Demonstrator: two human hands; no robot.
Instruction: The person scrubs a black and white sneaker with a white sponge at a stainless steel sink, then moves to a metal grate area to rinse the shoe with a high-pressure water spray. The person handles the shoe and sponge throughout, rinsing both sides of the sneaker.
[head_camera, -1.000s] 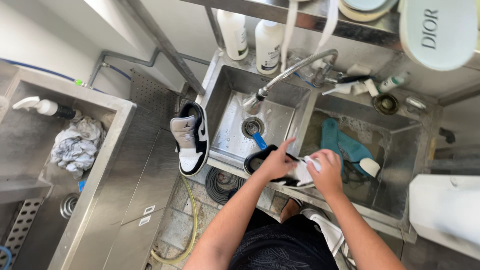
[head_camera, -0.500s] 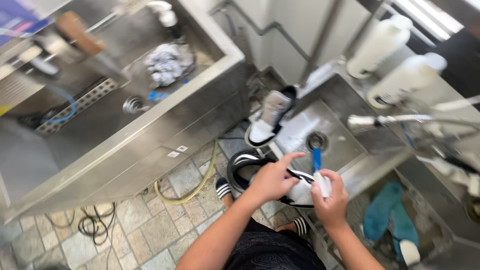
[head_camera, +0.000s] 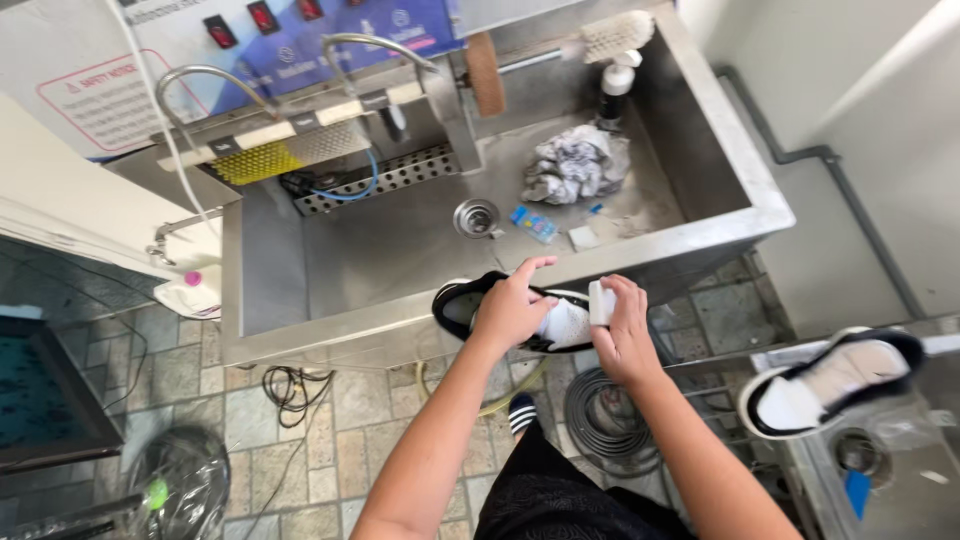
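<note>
Both hands' grip closes on things: left hand sneaker, right hand sponge.

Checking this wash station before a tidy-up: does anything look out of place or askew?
Yes. A second sneaker lies tilted on the edge of the sink at right, its toe overhanging. A crumpled rag and small blue and white bits lie loose in the big basin.
</note>
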